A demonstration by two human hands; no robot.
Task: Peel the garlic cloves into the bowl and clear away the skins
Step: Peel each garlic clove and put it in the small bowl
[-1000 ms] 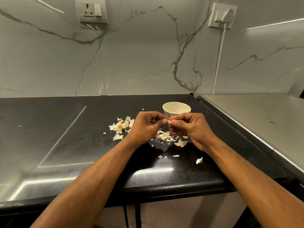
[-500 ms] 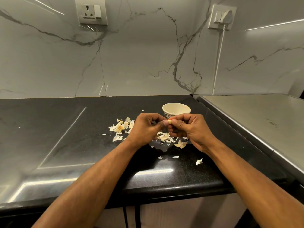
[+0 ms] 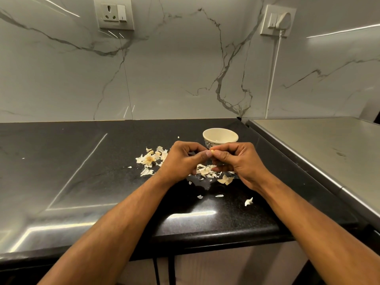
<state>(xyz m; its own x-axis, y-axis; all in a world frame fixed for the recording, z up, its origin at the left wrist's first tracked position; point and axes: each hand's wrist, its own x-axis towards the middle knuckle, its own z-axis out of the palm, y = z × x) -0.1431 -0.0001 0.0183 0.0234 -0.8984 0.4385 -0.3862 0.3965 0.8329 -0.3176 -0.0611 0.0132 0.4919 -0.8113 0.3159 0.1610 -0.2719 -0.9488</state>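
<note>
Left hand (image 3: 181,159) and right hand (image 3: 236,161) meet fingertip to fingertip, both pinching one garlic clove (image 3: 211,150) above scattered skins (image 3: 205,171). Just behind stands the bowl (image 3: 220,137); its visible interior shows no cloves.

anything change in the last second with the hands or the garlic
Nothing visibly changed. Both hands, left hand and right hand, keep pinching the garlic clove in front of the bowl, and the skins lie as before on the counter.
</note>
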